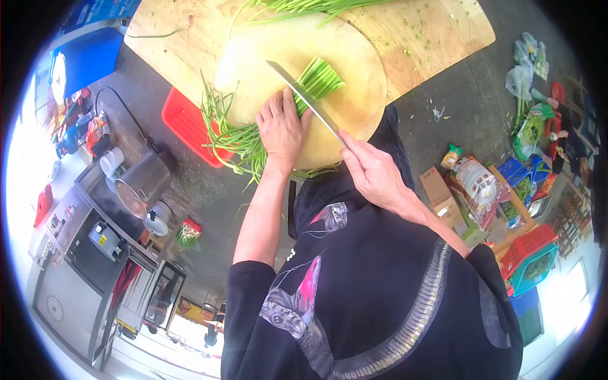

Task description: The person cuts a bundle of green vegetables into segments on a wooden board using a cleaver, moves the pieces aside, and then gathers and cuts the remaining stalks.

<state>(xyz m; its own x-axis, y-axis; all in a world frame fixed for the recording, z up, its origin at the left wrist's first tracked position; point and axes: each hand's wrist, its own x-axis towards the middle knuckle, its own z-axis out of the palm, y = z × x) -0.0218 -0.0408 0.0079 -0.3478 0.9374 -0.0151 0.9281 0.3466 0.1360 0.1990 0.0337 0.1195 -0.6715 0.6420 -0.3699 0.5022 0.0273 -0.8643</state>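
My right hand (373, 168) is closed round the handle of a long-bladed kitchen knife (307, 98). The blade lies across a bunch of thin green stalks (321, 77), whose even, pale green ends fan out beyond it on a round cutting board (361, 57). Fingers of my left hand (282, 126) are wrapped over the same bunch, right beside the blade. Behind that hand the long, thin ends (244, 142) trail loosely over the near left edge of the board. The knife handle is mostly hidden in my right hand.
More green stalks (310, 6) lie at the far side of the wooden table (437, 25), with small green bits scattered to the right. Below the table's left side is a red plastic basket (183, 123). A metal pot (142, 183) stands at left; bags and crates (532, 253) line the right.
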